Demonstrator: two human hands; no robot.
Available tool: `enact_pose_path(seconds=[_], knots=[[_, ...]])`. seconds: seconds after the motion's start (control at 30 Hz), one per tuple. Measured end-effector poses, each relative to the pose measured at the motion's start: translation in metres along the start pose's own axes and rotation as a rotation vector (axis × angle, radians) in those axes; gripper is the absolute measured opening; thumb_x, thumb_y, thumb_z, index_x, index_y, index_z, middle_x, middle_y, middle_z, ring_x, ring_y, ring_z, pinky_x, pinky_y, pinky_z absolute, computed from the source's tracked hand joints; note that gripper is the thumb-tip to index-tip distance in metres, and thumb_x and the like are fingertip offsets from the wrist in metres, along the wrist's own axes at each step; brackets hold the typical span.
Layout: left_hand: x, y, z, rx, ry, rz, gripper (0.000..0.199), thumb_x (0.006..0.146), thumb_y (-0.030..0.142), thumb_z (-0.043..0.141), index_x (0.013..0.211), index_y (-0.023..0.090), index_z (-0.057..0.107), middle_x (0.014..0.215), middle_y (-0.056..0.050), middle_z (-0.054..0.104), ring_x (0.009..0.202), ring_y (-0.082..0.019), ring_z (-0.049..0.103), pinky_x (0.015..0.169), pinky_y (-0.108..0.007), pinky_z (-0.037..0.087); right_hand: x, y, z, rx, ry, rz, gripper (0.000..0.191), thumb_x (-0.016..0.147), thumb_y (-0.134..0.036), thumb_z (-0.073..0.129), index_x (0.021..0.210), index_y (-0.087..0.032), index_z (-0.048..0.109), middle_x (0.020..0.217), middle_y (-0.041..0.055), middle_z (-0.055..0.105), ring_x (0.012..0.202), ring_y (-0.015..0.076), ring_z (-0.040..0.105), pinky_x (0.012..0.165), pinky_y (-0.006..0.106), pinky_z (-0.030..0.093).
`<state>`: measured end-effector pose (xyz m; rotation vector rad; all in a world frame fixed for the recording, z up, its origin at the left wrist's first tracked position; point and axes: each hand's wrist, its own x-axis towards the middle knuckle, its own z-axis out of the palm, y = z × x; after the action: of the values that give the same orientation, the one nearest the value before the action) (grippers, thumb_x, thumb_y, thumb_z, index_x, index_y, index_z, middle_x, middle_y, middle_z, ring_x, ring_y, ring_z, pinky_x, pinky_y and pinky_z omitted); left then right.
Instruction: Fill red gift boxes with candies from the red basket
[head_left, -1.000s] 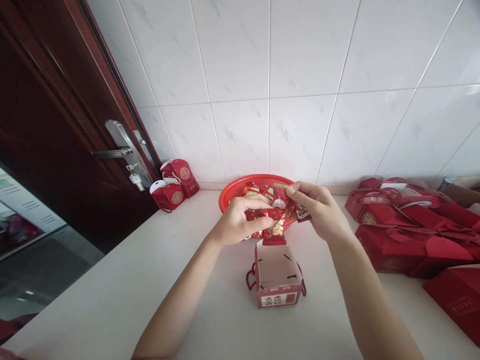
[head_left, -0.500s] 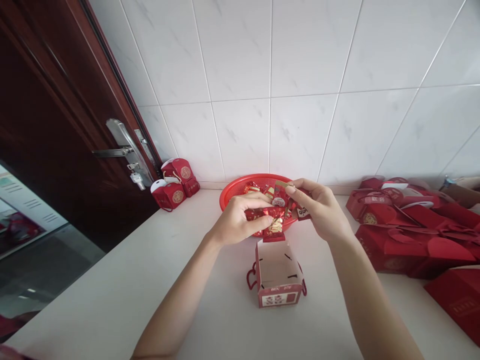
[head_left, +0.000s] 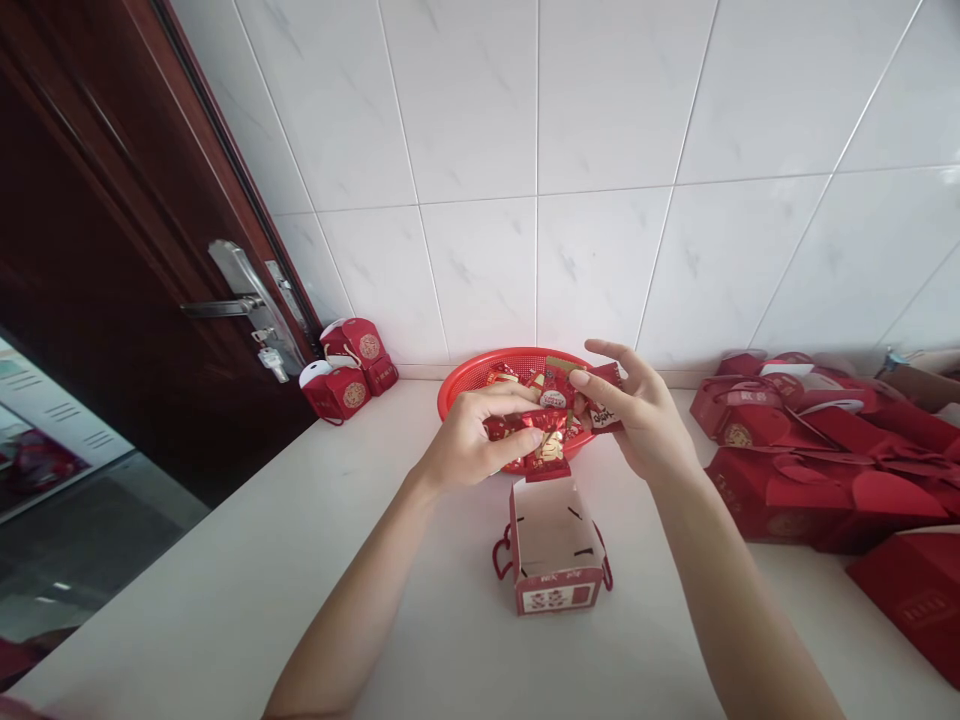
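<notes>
Red-wrapped candies (head_left: 551,450) with gold print are pinched between the thumb and fingers of my left hand (head_left: 480,440), just above the back edge of an open gift box (head_left: 559,590). My right hand (head_left: 637,410) is closed on a dark red candy packet (head_left: 604,412) with white lettering, its index finger raised. Both hands are over the near side of a red plastic basket (head_left: 457,385) that holds several wrapped candies (head_left: 555,392), partly hidden by my fingers. The box stands upright, its pale inside showing, with dark red cord handles at its sides.
On the right lies a pile of red gift boxes (head_left: 780,490), with another red box (head_left: 911,590) nearer me. Small red boxes (head_left: 337,390) stand at the back left by a dark wooden door (head_left: 112,180) with a metal handle. A tiled wall (head_left: 480,270) backs the white table (head_left: 315,520).
My right index finger has lifted and straightened, and the packet in that hand has tilted more into view. My left hand is nearly still with its candies; the box stays put.
</notes>
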<state>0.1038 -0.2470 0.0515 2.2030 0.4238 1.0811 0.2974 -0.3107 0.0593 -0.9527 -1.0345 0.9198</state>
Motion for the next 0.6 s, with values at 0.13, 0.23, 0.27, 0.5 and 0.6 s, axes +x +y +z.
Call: enact_pose_path(seconds=[0.13, 0.23, 0.27, 0.5, 0.6], knots=[[0.0007, 0.0001, 0.0001, -0.005, 0.004, 0.029, 0.015, 0.082, 0.020, 0.071, 0.094, 0.019, 0.081, 0.106, -0.008, 0.078, 0.101, -0.025, 0.071, 0.092, -0.038, 0.057, 0.0015, 0.0009, 0.0016, 0.049, -0.004, 0.017, 0.065, 0.061, -0.042, 0.092, 0.114, -0.019, 0.062, 0.059, -0.0055, 0.062, 0.053, 0.0117, 0.053, 0.056, 0.026, 0.043], [0.0008, -0.0005, 0.0004, 0.005, 0.004, 0.027, 0.014, 0.083, 0.020, 0.072, 0.094, 0.019, 0.081, 0.106, -0.008, 0.077, 0.101, -0.025, 0.071, 0.092, -0.038, 0.056, 0.0023, 0.0017, 0.0024, 0.067, -0.029, 0.008, 0.044, 0.062, -0.040, 0.092, 0.092, -0.018, 0.068, 0.058, -0.0045, 0.059, 0.054, 0.0104, 0.051, 0.055, 0.025, 0.041], [0.0008, -0.0008, 0.0006, 0.008, 0.004, 0.025, 0.014, 0.083, 0.021, 0.072, 0.094, 0.019, 0.081, 0.106, -0.008, 0.077, 0.101, -0.025, 0.071, 0.092, -0.038, 0.056, 0.0024, 0.0019, 0.0026, 0.071, -0.039, 0.006, 0.039, 0.062, -0.040, 0.091, 0.084, -0.018, 0.068, 0.057, -0.0043, 0.058, 0.053, 0.0099, 0.050, 0.054, 0.025, 0.040], [0.0004, -0.0027, 0.0011, -0.001, -0.024, 0.011, 0.016, 0.084, 0.020, 0.072, 0.098, 0.019, 0.081, 0.109, -0.009, 0.076, 0.105, -0.025, 0.070, 0.094, -0.038, 0.056, 0.0006, 0.0003, 0.0039, 0.079, -0.051, 0.014, 0.033, 0.063, -0.040, 0.090, 0.071, -0.019, 0.066, 0.058, -0.0049, 0.057, 0.052, 0.0087, 0.048, 0.051, 0.024, 0.039], [0.0002, -0.0027, -0.0041, 0.001, -0.043, 0.017, 0.016, 0.084, 0.020, 0.072, 0.097, 0.020, 0.081, 0.110, -0.009, 0.076, 0.106, -0.025, 0.070, 0.094, -0.039, 0.056, 0.0015, 0.0008, 0.0017, 0.042, -0.028, -0.008, 0.033, 0.064, -0.041, 0.089, 0.075, -0.020, 0.066, 0.060, -0.0046, 0.059, 0.051, 0.0092, 0.050, 0.050, 0.023, 0.039]])
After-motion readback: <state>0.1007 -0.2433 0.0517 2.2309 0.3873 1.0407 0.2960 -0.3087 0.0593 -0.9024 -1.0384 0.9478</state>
